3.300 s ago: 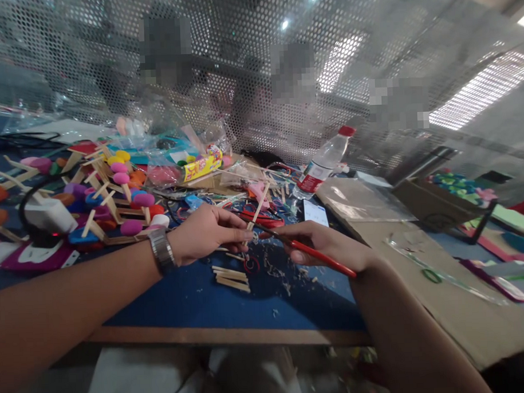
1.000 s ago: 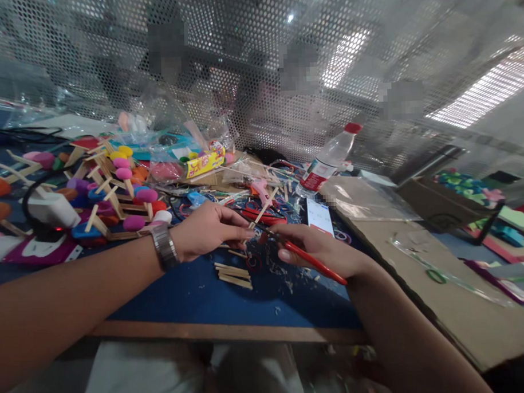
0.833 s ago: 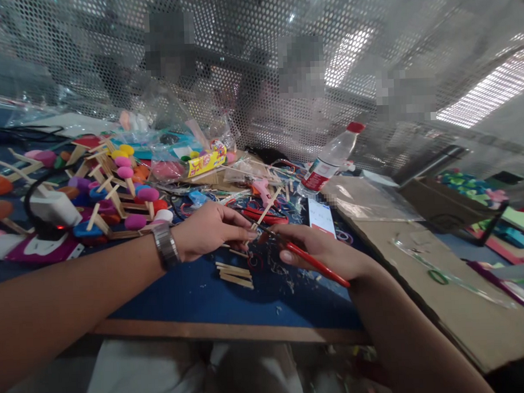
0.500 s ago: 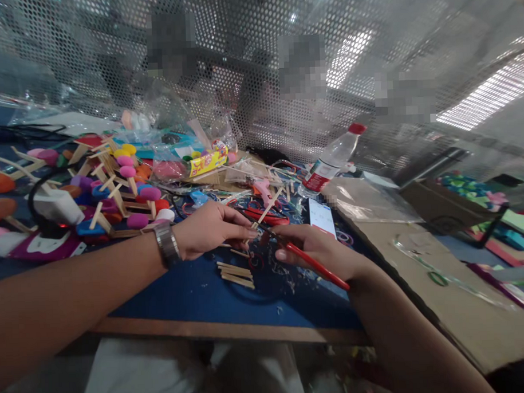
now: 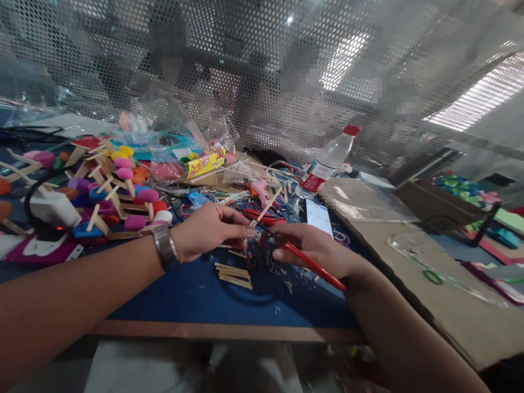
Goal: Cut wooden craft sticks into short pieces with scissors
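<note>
My left hand, a watch on its wrist, is closed in a pinch on a thin wooden stick that slants up and to the right. In my right hand are red-handled pliers, their dark jaws at the stick just beyond my left fingertips. Whether the jaws are closed on the wood is too small to tell. Several short cut sticks lie side by side on the blue tabletop below my hands, with small shavings scattered to their right.
Colourful foam pieces on sticks crowd the left, beside a white plug on a purple power strip. A pink glue gun, a tilted bottle and a phone lie beyond my hands. Cardboard covers the right.
The view has shifted slightly. Both hands keep nearly the same pose on the stick and pliers; nothing has visibly been taken up or let go.
</note>
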The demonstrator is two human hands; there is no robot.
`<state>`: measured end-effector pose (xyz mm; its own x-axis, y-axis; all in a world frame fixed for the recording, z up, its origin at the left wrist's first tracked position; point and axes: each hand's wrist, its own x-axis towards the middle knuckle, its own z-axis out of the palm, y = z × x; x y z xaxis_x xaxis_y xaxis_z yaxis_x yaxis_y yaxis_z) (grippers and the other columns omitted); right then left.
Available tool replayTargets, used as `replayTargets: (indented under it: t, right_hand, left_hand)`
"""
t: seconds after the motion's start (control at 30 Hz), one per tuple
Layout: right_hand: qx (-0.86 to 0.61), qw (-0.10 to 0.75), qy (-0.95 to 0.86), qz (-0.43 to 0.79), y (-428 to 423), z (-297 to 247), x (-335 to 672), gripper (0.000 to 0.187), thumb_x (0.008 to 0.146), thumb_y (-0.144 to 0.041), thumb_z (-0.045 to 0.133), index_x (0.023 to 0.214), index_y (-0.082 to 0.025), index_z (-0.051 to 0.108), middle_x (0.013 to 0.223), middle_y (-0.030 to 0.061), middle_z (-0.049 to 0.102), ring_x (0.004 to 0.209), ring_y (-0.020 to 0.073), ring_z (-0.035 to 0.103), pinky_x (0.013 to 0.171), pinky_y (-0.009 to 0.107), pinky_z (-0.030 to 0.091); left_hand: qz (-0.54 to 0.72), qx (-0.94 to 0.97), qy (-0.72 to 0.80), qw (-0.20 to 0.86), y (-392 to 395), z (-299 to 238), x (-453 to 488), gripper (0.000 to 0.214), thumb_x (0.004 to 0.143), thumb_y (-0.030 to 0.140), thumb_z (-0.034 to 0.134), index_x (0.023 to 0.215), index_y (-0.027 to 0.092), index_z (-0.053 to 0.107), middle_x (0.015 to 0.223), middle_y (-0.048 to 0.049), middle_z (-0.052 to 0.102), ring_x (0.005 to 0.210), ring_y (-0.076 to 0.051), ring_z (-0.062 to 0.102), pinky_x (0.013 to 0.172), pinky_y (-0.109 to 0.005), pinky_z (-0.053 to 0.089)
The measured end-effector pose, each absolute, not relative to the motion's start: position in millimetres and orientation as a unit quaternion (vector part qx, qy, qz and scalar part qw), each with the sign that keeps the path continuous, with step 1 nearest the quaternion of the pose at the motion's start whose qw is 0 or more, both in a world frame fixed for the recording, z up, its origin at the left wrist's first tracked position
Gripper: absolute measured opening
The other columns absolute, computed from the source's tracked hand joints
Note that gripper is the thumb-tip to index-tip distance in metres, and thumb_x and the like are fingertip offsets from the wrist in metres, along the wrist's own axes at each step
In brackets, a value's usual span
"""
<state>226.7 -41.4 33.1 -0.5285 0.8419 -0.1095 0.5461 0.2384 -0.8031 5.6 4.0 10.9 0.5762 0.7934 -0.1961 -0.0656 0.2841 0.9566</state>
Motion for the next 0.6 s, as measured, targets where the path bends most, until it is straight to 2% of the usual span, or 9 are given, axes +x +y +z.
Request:
replayTargets:
  t: [0.13,0.23,0.3,0.37,0.47,0.6]
  right_hand:
    - [-0.455,0.193,-0.754,0.433,-40.9,32.5,228.2,0.048,0.081,-0.061,0.065,0.098,-0.016,0.066,0.071,-0.0008,0.052,0.061,0.0123,0.04,0.055,0.026,0.034]
    - [-0.457,0.217,-0.743,0.437,-39.9,28.7,232.2,0.045,0.082,-0.057,0.066,0.1,-0.016,0.066,0.073,-0.0002,0.052,0.061,0.0119,0.039,0.054,0.025,0.033]
    - [-0.461,0.254,-0.726,0.443,-38.8,24.3,234.8,0.044,0.083,-0.054,0.067,0.105,-0.015,0.066,0.073,-0.0007,0.05,0.06,0.0106,0.037,0.052,0.025,0.031]
    - [-0.466,0.306,-0.693,0.457,-37.4,19.1,236.2,0.046,0.083,-0.054,0.066,0.108,-0.016,0.064,0.07,-0.0028,0.045,0.056,0.0093,0.033,0.048,0.024,0.027]
    - [-0.459,0.373,-0.643,0.488,-35.6,12.6,235.5,0.048,0.083,-0.056,0.065,0.112,-0.018,0.061,0.066,-0.0061,0.034,0.053,0.0086,0.028,0.046,0.024,0.022]
    - [-0.446,0.408,-0.621,0.5,-34.3,9.5,231.8,0.047,0.083,-0.056,0.066,0.112,-0.02,0.06,0.066,-0.0068,0.029,0.053,0.0087,0.025,0.047,0.025,0.021]
  left_hand:
    - [0.314,0.523,0.345,0.713,5.0,9.0,6.4,0.02,0.065,0.021,0.085,0.073,0.01,0.071,0.065,-0.0005,0.068,0.056,-0.009,0.063,0.061,-0.024,0.054]
    - [0.338,0.561,0.354,0.668,6.9,8.3,5.6,0.017,0.072,0.025,0.079,0.077,0.011,0.071,0.067,-0.0014,0.069,0.058,-0.01,0.063,0.061,-0.023,0.051]
    - [0.346,0.627,0.371,0.591,7.9,8.3,3.8,0.017,0.077,0.029,0.074,0.079,0.012,0.072,0.07,-0.0023,0.07,0.061,-0.011,0.063,0.061,-0.023,0.049]
    - [0.328,0.731,0.37,0.47,7.8,8.8,1.3,0.018,0.08,0.031,0.069,0.082,0.014,0.073,0.073,-0.0032,0.072,0.065,-0.013,0.063,0.063,-0.024,0.048]
    - [0.259,0.871,0.291,0.298,5.4,9.9,-1.9,0.01,0.08,0.022,0.066,0.082,0.016,0.075,0.079,-0.0033,0.074,0.073,-0.015,0.064,0.07,-0.025,0.046]
    - [0.172,0.939,0.21,0.212,2.7,11.0,-3.0,0.01,0.078,0.016,0.064,0.077,0.017,0.074,0.08,-0.0039,0.075,0.078,-0.017,0.064,0.08,-0.028,0.046]
